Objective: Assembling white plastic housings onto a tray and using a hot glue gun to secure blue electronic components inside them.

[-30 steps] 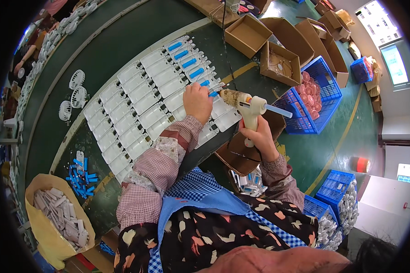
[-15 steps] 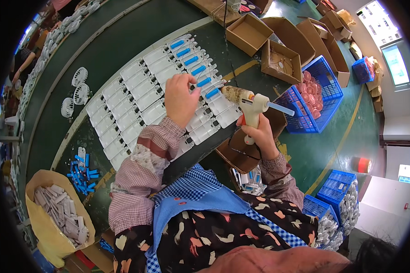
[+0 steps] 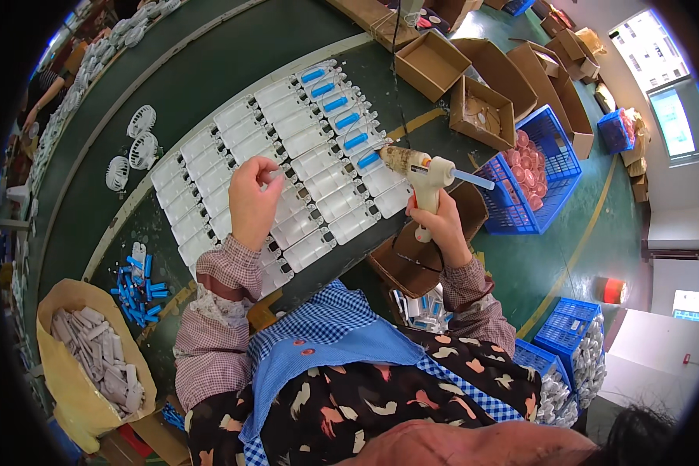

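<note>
In my right hand [image 3: 443,220] is a white hot glue gun [image 3: 426,186], its fingers wrapped round the handle. A pale blue glue stick [image 3: 475,180] sticks out of the gun's back. The stained nozzle is close to a blue cylindrical battery [image 3: 369,159] lying in one of the white plastic casings [image 3: 340,203]. Several more casings in that far right row hold blue batteries with thin wires. Over the casings further left hovers my left hand [image 3: 254,200], fingers curled in and thumb near the fingertips. Whatever it may pinch is hidden.
Round white fan grilles [image 3: 143,150] and a pile of loose blue batteries [image 3: 141,291] lie on the green table at left. A yellow sack [image 3: 50,334] of white parts stands lower left. Cardboard boxes [image 3: 432,66] and a blue crate [image 3: 512,213] of pink parts are at right.
My left hand has moved left and toward me, away from the batteries and over bare casings. The right hand keeps the glue gun at nearly the same place.
</note>
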The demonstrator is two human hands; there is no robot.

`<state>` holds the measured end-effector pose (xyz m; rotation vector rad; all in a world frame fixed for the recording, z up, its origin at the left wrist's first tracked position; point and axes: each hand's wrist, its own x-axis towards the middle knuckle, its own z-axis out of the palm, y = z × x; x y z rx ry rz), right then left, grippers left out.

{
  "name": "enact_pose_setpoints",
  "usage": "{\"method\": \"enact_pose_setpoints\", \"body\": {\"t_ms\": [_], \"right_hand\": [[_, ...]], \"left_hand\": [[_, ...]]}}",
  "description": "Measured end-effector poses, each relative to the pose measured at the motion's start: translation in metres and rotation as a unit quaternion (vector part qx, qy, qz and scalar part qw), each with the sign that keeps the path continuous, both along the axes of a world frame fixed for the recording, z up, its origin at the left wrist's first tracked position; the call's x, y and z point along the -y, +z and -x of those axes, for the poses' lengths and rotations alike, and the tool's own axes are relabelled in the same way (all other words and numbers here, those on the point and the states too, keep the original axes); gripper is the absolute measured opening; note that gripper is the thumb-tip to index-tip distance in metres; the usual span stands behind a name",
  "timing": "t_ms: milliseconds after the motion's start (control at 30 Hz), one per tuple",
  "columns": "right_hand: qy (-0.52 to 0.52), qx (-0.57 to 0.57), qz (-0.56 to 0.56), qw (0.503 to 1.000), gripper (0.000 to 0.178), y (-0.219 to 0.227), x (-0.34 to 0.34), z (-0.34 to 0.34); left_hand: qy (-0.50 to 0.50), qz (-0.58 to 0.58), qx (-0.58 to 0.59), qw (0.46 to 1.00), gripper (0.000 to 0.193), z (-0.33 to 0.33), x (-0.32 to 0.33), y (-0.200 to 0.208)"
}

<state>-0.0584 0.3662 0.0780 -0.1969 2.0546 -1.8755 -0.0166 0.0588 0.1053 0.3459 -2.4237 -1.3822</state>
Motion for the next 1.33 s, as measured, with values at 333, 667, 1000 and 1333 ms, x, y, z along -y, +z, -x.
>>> {"method": "enact_pose_setpoints", "body": {"t_ms": [333,667,1000,1333], "right_hand": [[-0.007,-0.02,0.019,1.0,0.032,0.011,0.004,-0.008],[0.003,-0.019,0.016,1.0,0.033,0.006,0.004,-0.004],[-0.008,-0.016,-0.008,1.0,0.032,0.013,0.003,-0.007],[0.048,-0.005,-0.027,0.998,0.027,-0.003,0.021,-0.013]], "left_hand": [[0.057,-0.042,0.011,0.997,0.014,-0.037,0.034,-0.014],[0.119,-0.066,0.026,0.99,0.009,-0.082,0.066,-0.033],[0.109,-0.104,0.026,0.988,0.01,-0.079,0.058,-0.037],[0.164,-0.081,0.031,0.983,0.009,-0.12,0.092,-0.049]]}}
